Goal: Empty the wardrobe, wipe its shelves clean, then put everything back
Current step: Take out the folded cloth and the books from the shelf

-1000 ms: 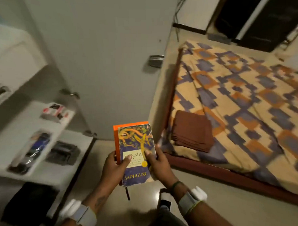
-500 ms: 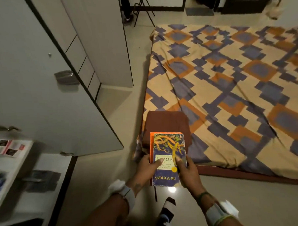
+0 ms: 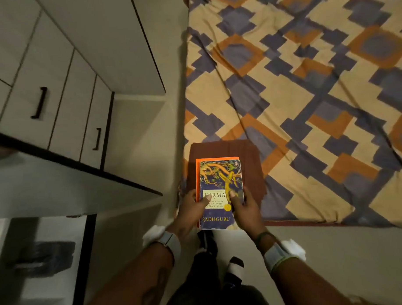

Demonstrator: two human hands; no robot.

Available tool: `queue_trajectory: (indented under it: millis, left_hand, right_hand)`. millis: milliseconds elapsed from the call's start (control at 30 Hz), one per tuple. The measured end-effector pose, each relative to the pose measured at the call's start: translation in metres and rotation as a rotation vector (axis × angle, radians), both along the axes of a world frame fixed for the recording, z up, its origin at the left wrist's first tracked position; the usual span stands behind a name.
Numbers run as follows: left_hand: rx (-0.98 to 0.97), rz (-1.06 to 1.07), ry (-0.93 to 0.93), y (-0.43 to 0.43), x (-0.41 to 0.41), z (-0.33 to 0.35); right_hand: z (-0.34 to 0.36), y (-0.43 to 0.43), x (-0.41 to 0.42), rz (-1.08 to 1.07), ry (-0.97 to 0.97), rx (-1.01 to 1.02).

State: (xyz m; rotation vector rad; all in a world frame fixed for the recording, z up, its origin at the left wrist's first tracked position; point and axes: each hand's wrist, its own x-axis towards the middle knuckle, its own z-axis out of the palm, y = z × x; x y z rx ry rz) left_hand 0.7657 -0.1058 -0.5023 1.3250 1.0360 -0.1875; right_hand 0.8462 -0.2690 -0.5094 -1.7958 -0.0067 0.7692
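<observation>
Item: paperback book (image 3: pixel 222 192), blue cover with a gold branching design, title "KARMA", author line "SADHGURU". It lies face up on top of an orange book (image 3: pixel 197 175), which shows as a strip along its left and top edges.

Hold: both books are held as one stack at the near end. The left grip (image 3: pixel 189 209) is clamped on the left edge, thumb laid across the cover. The right grip (image 3: pixel 245 206) is clamped on the right edge, thumb also on the cover.

Position: the stack is over a folded brown cloth (image 3: pixel 227 151) at the near left corner of the bed (image 3: pixel 307 98). Whether it rests on the cloth or is held just above cannot be told.

Bed cover: sheet with a cream, orange and blue-grey block pattern, creased.

Wrists: a pale band on each, left (image 3: pixel 169 241) and right (image 3: pixel 276 254).

Left of the bed: pale floor (image 3: pixel 138 223), then a white drawer unit (image 3: pixel 64 107) with black handles (image 3: pixel 39 102).

Lower left: a white wardrobe shelf (image 3: pixel 61 228) carrying a dark, blurred object (image 3: pixel 46 258).
</observation>
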Motion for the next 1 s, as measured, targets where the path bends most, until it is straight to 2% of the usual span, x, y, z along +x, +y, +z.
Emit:
queue_trajectory:
  millis: [233, 367, 533, 767, 1000]
  left_hand:
    - [0.001, 0.048, 0.057, 0.053, 0.045, -0.066]
    - [0.075, -0.014, 0.118, 0.075, 0.069, -0.11]
    - [0.131, -0.175, 0.175, 0.082, 0.075, -0.146]
    - [0.185, -0.296, 0.132, 0.084, 0.067, -0.141]
    - [0.212, -0.335, 0.218, 0.087, 0.064, -0.134]
  right_hand:
    - [-0.084, 0.056, 0.049, 0.049, 0.031, -0.125]
    - [-0.117, 0.086, 0.073, -0.001, 0.027, -0.196]
    - [-0.162, 0.096, 0.089, 0.102, 0.012, -0.494]
    - [-0.157, 0.094, 0.098, 0.119, 0.112, -0.537]
    - [-0.132, 0.089, 0.099, 0.259, 0.048, -0.578]
